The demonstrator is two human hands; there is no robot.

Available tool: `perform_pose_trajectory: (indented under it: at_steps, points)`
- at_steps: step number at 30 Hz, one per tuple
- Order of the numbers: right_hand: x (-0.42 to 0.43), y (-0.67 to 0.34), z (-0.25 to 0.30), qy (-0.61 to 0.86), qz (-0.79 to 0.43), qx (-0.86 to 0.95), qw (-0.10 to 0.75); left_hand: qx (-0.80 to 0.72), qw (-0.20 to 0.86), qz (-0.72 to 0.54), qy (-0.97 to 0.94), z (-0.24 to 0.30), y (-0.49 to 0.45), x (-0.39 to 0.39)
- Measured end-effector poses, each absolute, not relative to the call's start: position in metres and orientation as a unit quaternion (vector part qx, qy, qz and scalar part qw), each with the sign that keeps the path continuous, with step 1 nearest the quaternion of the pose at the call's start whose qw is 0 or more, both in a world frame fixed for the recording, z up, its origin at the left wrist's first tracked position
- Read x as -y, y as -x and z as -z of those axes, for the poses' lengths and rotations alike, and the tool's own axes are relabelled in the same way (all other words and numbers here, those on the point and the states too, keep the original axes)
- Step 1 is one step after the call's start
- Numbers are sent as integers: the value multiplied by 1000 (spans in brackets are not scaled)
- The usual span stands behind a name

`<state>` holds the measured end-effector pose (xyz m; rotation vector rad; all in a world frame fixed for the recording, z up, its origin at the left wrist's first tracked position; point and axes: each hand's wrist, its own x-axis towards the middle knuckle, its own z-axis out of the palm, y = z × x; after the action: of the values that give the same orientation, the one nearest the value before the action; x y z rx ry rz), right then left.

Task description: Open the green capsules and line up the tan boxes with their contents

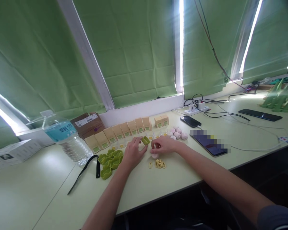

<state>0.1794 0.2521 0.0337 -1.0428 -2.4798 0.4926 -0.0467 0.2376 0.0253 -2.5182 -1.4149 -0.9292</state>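
My left hand (133, 151) pinches a small green cup-like piece (146, 140) between thumb and fingers, tilted above the table. Close on its right, my right hand (165, 145) is closed with the fingertips together; whatever they hold is hidden. Just under those fingertips sits a pale pink ball-like piece (155, 156). Toward the front edge lie several yellow loops (159, 164). Left of my left hand are several green flower-shaped cups (110, 161) in a cluster. Several pale pink ball-like pieces (179, 134) are grouped beyond my right hand.
A row of small tan boxes (125, 129) stands behind my hands, with small clear pieces in front. At left are a water bottle (68, 137) and a black strap (85, 167). Phones (207, 143), cables and a power strip (197, 109) lie to the right.
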Motion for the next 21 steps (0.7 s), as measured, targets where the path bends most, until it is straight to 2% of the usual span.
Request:
perform_pose_trajectory:
  at_steps: [3, 7, 14, 21]
  points:
    - [-251, -179, -32, 360, -211, 892, 175, 483, 85, 320, 810, -33, 56, -242]
    - [-251, -178, -29, 344, -233, 892, 179, 516, 97, 302, 796, -37, 81, -252]
    - [-254, -179, -26, 342, -244, 887, 189, 526, -8, 241, 816, -39, 126, -261]
    - [-253, -179, -27, 352, -258, 882, 179, 537, -35, 212, 816, -48, 126, -255]
